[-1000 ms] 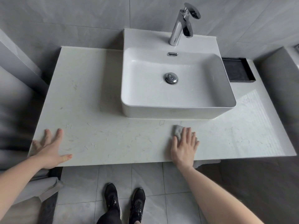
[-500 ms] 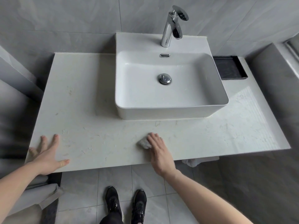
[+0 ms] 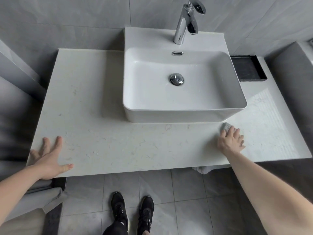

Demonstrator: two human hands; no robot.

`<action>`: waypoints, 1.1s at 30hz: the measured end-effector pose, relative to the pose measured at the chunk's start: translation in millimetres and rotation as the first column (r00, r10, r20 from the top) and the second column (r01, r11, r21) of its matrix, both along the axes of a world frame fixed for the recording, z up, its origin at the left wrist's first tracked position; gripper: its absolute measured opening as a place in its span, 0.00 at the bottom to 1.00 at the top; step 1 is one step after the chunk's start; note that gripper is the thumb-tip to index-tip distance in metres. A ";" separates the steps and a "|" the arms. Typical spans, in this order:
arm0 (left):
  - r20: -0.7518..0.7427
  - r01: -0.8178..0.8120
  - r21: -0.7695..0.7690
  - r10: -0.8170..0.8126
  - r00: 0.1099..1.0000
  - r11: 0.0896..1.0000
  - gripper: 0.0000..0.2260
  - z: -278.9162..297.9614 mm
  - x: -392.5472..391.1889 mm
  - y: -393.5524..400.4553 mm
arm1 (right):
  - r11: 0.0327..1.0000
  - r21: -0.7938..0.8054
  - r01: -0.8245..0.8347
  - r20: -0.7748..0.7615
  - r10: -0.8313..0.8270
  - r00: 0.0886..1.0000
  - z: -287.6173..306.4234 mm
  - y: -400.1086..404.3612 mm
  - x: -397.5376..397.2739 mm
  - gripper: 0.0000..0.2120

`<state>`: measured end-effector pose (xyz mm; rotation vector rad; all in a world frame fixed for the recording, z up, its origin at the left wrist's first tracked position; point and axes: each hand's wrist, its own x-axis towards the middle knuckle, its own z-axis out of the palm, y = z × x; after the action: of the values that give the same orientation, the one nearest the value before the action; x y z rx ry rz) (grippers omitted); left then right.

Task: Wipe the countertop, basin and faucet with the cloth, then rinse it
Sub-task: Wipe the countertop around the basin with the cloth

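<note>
basin (image 3: 183,116) blocks centre | countertop (image 3: 94,99) left open | tray (image 3: 247,68) back-right

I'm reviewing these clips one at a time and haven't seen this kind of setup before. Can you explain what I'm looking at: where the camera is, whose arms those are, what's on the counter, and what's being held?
There is no robot here. The camera sits on a person's head and looks forward and down, so the two bare arms reaching in from the bottom are the wearer's own, with their black shoes on the tiled floor below.

The pale stone countertop carries a white rectangular basin with a chrome faucet behind it. A black tray lies to the right of the basin.

The left hand rests flat on the counter's front left corner, fingers spread, holding nothing. The right hand presses a small grey cloth against the counter, just in front of the basin's right corner. No water shows at the faucet.
</note>
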<state>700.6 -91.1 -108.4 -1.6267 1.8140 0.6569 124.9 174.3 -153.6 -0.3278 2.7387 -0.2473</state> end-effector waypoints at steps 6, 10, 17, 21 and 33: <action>-0.003 0.017 -0.007 -0.017 1.000 1.000 0.52 8.2 -6.5 1.8 | 0.971 -0.109 -0.215 -0.050 0.211 0.976 -13.6 -53.2 107.8 0.30; 0.003 0.005 0.007 -0.005 1.000 1.000 0.53 9.7 -5.0 1.1 | 0.818 -0.227 -0.528 -0.083 0.524 0.847 -14.0 -75.1 217.4 0.30; 0.003 0.012 0.007 -0.012 1.000 1.000 0.54 5.3 1.5 -2.0 | 0.532 -0.342 -0.774 -0.098 0.799 0.593 -21.3 -73.1 254.5 0.34; 0.003 0.002 0.007 -0.002 1.000 1.000 0.56 2.3 5.1 -4.0 | 0.581 -0.377 -0.721 -0.124 0.740 0.661 -17.5 -39.9 193.4 0.35; -0.011 -0.036 0.067 0.036 0.999 0.997 0.55 6.3 2.6 -3.1 | 0.970 -0.099 -0.221 -0.141 0.206 0.968 -20.1 26.0 97.2 0.28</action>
<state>703.2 -94.2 -102.2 -1.6181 1.7562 0.7369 222.1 200.3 -173.7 -0.6891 2.7923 -0.3352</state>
